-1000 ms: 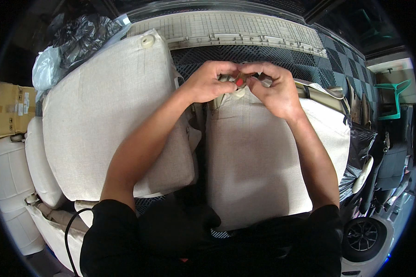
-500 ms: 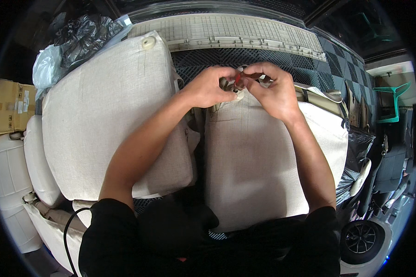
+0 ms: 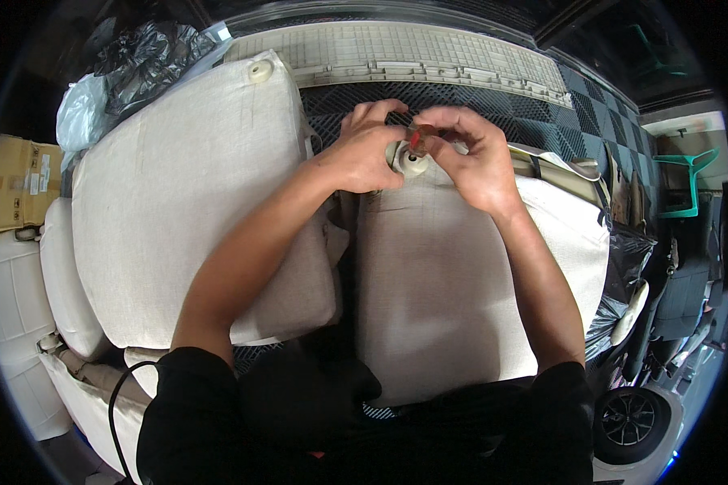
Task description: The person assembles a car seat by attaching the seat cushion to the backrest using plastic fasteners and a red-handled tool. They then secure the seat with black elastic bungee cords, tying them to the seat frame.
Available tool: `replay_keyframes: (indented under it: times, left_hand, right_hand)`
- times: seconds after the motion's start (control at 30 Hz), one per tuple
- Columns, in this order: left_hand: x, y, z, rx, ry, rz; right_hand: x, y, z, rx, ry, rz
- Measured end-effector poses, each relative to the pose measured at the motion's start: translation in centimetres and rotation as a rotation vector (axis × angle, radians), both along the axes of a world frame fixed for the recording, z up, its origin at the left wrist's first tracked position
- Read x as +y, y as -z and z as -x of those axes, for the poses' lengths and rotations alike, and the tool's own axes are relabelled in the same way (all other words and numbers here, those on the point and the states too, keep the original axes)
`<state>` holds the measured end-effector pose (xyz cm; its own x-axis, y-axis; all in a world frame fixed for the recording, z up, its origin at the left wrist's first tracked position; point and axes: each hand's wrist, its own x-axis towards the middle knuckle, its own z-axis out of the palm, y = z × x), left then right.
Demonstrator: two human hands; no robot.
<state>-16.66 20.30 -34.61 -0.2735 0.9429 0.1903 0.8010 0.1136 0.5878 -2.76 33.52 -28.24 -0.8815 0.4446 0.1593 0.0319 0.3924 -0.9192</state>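
Note:
A beige-covered car seat piece (image 3: pixel 433 267) lies in front of me, with a round cream plastic fitting (image 3: pixel 413 159) at its far end. Just above that fitting, my right hand (image 3: pixel 479 153) pinches a small brown piece with a red mark (image 3: pixel 417 140) between thumb and fingers. What kind of piece it is I cannot make out. My left hand (image 3: pixel 362 149) curves around the fitting's left side, thumb and fingers apart. Its index finger reaches close to the brown piece. Something olive-coloured shows between the left thumb and index finger, mostly hidden.
Another beige seat piece (image 3: pixel 186 202) with a similar round fitting (image 3: pixel 260 71) lies at left. Beyond the seats, a long cream slatted panel (image 3: pixel 412 52) rests on dark floor tiles. Plastic bags (image 3: pixel 150 69) and a cardboard box (image 3: pixel 23 182) sit far left; a green stool (image 3: pixel 692 182) stands right.
My left fingers have spread and lifted off the brown piece, uncovering more of the round fitting. My right hand keeps its pinch on the piece, nearly in place.

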Motion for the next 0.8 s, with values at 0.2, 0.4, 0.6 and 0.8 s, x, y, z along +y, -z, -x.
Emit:
replay_keyframes:
  times: [0.2, 0.4, 0.6, 0.8]
  left_hand:
    - [0.1, 0.6, 0.3, -0.160, 0.077, -0.028]
    - [0.5, 0.8, 0.5, -0.185, 0.114, -0.057]
    - [0.6, 0.8, 0.7, -0.233, 0.129, -0.095]
    - [0.4, 0.7, 0.2, -0.241, 0.085, -0.205]
  right_hand:
    - [0.0, 0.4, -0.4, 0.005, 0.008, -0.241]
    - [0.0, 1.4, -0.1, 0.087, 0.003, 0.058]
    - [0.2, 2.0, -0.2, 0.055, 0.010, -0.198]
    - [0.6, 0.9, -0.3, 0.114, 0.013, 0.044]
